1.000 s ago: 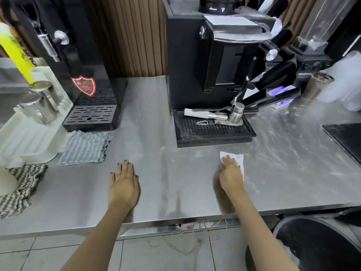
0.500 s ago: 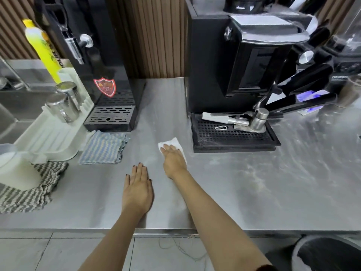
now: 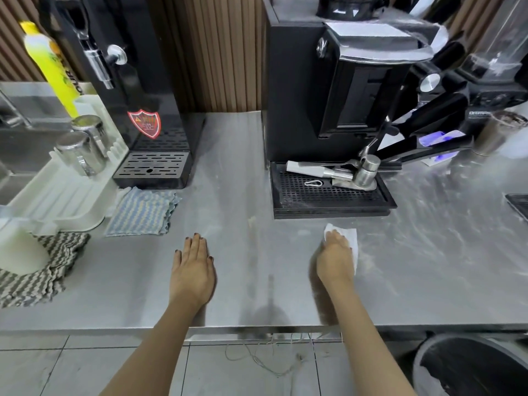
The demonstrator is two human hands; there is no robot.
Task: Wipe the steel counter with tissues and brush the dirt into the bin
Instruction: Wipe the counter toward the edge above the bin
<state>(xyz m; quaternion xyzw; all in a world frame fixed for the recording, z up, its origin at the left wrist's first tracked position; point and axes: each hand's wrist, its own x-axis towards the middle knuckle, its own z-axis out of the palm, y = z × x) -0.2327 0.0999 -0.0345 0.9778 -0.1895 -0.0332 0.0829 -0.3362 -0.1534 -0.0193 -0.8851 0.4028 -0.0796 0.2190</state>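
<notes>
White tissue [image 3: 351, 238], blue-striped cloth [image 3: 143, 212], grey zigzag towel [image 3: 43, 270], yellow bottle [image 3: 51, 67], seemingly dark bin [image 3: 471, 367].

Tissue [image 3: 352, 242] lay mostly hidden under right hand [image 3: 335, 261]; fingers [image 3: 333, 239] were blurred. Bin [image 3: 468, 367], below table [image 3: 257, 298] front edge, was cut off. Black mat [image 3: 520, 203] at table's right edge was cropped.

Single wide-angle view from the person's head, facing forward and tilted down onto the steel counter [image 3: 257, 295], close above its front edge, floor tiles [image 3: 85, 367] and bin [image 3: 420, 367] along the bottom
</notes>
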